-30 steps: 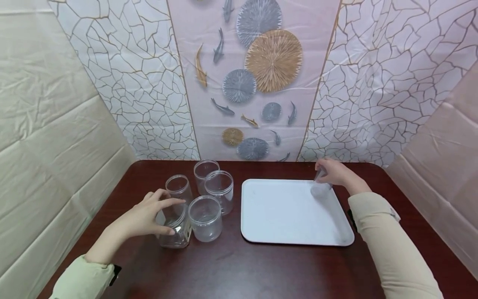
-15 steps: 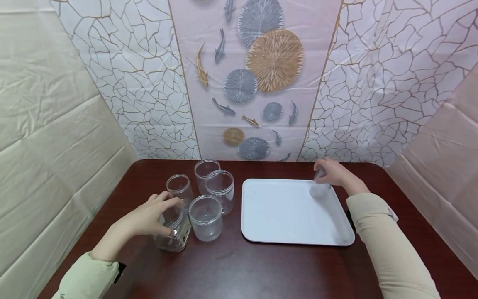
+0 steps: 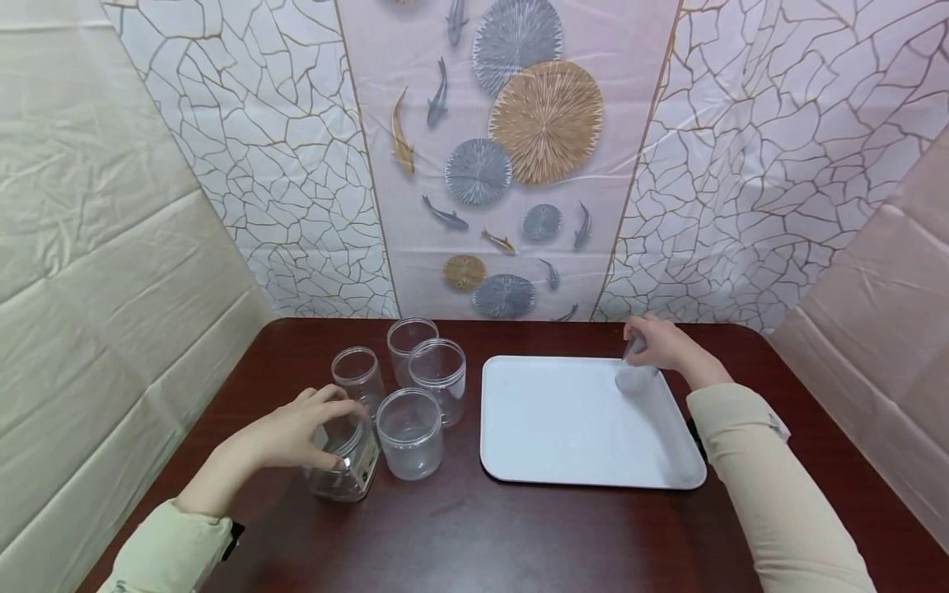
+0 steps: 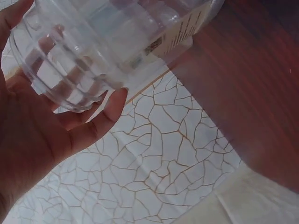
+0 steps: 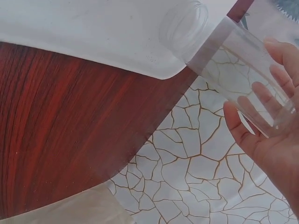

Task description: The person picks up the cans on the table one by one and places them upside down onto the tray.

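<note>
My left hand (image 3: 296,432) curls from above round the threaded neck of a clear plastic jar (image 3: 343,482) at the front left of a jar group. In the left wrist view, thumb and fingers span that neck, and a printed label (image 4: 175,37) shows on the jar's side. At the far right corner of the white tray (image 3: 571,478), my right hand (image 3: 662,342) grips a second clear jar (image 5: 238,70) by its base end. This one is upside down, its threaded mouth (image 5: 184,25) toward the tray.
Several open clear jars stand close together left of the tray, among them a wide one (image 3: 409,449) beside the left hand's jar and a narrower one (image 3: 357,371) behind it. The dark wooden table (image 3: 474,543) ends at a patterned cloth backdrop (image 3: 296,165).
Early on, my left hand closed in round its jar, which shifted slightly toward me and turned so more label shows. My right hand and its jar have stayed almost still.
</note>
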A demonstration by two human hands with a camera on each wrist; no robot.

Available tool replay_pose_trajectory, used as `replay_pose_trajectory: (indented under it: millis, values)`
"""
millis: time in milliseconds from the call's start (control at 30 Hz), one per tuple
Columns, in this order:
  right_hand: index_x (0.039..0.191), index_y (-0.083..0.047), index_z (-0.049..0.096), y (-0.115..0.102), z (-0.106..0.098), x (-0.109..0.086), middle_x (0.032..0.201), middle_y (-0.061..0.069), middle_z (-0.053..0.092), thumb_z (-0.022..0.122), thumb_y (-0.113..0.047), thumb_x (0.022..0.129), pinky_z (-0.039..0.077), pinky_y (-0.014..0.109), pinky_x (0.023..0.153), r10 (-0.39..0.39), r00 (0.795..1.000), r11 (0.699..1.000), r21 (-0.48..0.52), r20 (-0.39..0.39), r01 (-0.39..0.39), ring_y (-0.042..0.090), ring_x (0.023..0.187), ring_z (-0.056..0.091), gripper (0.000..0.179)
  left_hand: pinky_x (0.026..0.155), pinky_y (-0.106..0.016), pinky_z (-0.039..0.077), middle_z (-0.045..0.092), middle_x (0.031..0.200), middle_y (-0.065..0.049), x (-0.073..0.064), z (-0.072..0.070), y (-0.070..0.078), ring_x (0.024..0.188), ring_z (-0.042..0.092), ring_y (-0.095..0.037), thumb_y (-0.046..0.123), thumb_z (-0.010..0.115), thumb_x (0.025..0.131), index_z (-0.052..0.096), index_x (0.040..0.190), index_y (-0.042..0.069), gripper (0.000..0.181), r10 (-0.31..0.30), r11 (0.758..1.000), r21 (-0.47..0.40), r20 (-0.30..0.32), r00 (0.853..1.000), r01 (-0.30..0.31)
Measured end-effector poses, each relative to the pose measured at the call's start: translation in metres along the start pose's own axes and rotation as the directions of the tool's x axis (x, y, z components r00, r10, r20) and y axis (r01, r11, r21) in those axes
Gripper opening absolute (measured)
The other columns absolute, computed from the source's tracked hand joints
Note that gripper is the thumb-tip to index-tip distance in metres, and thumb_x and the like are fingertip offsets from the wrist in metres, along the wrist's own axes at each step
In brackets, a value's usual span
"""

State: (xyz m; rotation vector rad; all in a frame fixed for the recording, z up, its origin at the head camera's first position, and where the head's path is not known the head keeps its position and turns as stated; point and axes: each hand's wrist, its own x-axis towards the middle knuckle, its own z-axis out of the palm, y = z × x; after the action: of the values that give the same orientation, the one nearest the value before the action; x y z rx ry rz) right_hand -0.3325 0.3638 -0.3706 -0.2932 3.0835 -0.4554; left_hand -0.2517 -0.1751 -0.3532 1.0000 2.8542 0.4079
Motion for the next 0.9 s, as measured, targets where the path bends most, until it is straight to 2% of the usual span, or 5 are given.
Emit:
replay_pose_trajectory:
  millis: [300, 567, 767, 900]
  values:
    - [0.106, -0.002, 0.054, -0.002, -0.002, -0.001, 0.108, 0.023, 0.053, 0.074, -0.01, 0.076, 0.048, 0.049, 0.079, 0.015, 1.0, 1.0, 0.009, 0.021, -0.015, 0.035, 0.093, 0.053, 0.037, 0.071, -0.038, 0.047, 0.053, 0.115, -0.002, -0.002, -0.012, 0.005, 0.099, 0.051, -0.024, 0.019, 0.08, 0.066, 0.059, 0.116, 0.03, 0.055, 0.045, 0.998, 0.031, 0.035, 0.998, -0.047]
    - [0.122, 0.0, 0.051, -0.002, -0.007, -0.008, 0.117, 0.025, 0.051, 0.07, -0.038, 0.082, 0.043, 0.057, 0.088, 0.033, 0.999, 0.999, 0.043, -0.019, -0.032, 0.04, 0.107, 0.048, 0.059, 0.07, -0.036, 0.046, 0.053, 0.116, -0.004, -0.007, -0.016, 0.014, 0.1, 0.051, -0.024, 0.017, 0.08, 0.065, 0.059, 0.116, 0.029, 0.057, 0.033, 0.999, 0.025, 0.049, 0.998, -0.034]
    - [0.129, -0.003, 0.048, -0.002, -0.011, -0.01, 0.125, 0.025, 0.048, 0.066, -0.046, 0.084, 0.034, 0.065, 0.094, 0.0, 0.998, 0.998, 0.058, -0.068, 0.004, 0.045, 0.117, 0.039, 0.064, 0.073, -0.031, 0.043, 0.053, 0.113, 0.0, -0.011, -0.026, 0.015, 0.097, 0.049, -0.02, 0.014, 0.077, 0.065, 0.059, 0.114, 0.032, 0.055, 0.074, 0.997, -0.046, 0.095, 0.993, -0.07]
    - [0.128, -0.007, 0.049, -0.004, -0.015, -0.009, 0.134, 0.027, 0.042, 0.064, -0.046, 0.085, 0.027, 0.07, 0.097, -0.016, 0.996, 0.999, 0.05, -0.083, 0.02, 0.05, 0.123, 0.034, 0.06, 0.074, -0.028, 0.043, 0.054, 0.11, 0.004, -0.016, -0.037, 0.013, 0.096, 0.051, -0.017, 0.014, 0.076, 0.065, 0.059, 0.113, 0.033, 0.055, 0.108, 0.991, -0.083, 0.084, 0.991, -0.101]
